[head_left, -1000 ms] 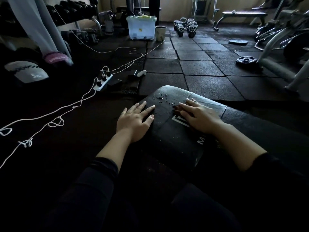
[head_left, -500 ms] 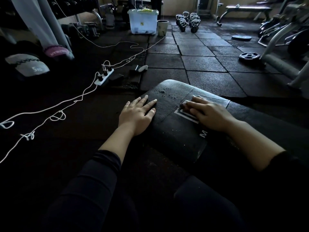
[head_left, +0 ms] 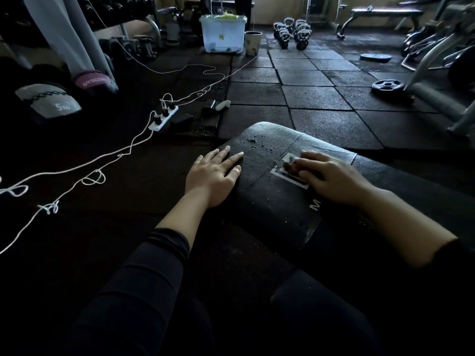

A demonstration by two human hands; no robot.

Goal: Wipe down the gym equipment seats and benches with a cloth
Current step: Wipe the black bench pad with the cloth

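A black padded bench (head_left: 277,214) lies in front of me, with a white logo and water droplets (head_left: 254,143) near its far end. My left hand (head_left: 213,176) rests flat on the pad's left edge, fingers spread, holding nothing. My right hand (head_left: 331,176) presses down on the logo area. A small dark cloth (head_left: 290,166) shows under its fingertips; most of it is hidden by the fingers. Both forearms are bare, with the dark sleeves pushed up.
A white power strip (head_left: 163,118) and looping white cords (head_left: 90,173) cross the rubber-tile floor to the left. Medicine balls (head_left: 47,100) sit far left. Farther back stand a plastic bin (head_left: 223,34), kettlebells (head_left: 291,33) and a flat bench (head_left: 385,12). A weight plate (head_left: 388,86) and a machine frame (head_left: 437,47) are at the right.
My right hand has slid to the right across the pad, uncovering more of the white logo. My left hand has stayed on the pad's left edge.
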